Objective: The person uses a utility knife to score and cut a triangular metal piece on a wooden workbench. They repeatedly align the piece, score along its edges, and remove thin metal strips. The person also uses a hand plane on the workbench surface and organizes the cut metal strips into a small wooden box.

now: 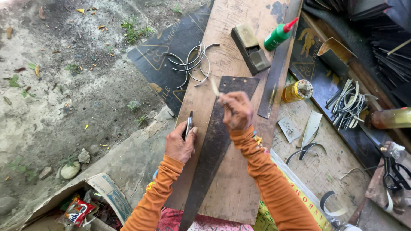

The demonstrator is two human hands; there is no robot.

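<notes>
A person in orange long sleeves works over a long wooden plank (239, 179) laid outdoors beside bare ground. The left hand (180, 143) rests near the plank's left edge, its fingers curled and pressed together around a small dark blade-like tool (189, 124) whose tip sticks up past the thumb. The right hand (236, 111) sits further up the plank, its fingertips pinching a thin pale strip (215, 87) that angles up and to the left. Between and beneath both hands lies a dark, rusty saw blade (212, 149), flat on the plank, broad at the far end and tapering toward the person; the right hand rests on its wide end, the left hand is just beside its left edge. Further up the plank lie a cluster of curved metal strips (192, 62), a wooden hand plane (251, 48) and a green glue bottle with a red nozzle (279, 35). A long flat metal bar (274, 81) runs along the plank's right side. To the right stand a yellow-labelled jar (297, 90), a bundle of cut strips (347, 102) and black-handled scissors (394, 173). An open cardboard box (92, 201) sits at lower left.
</notes>
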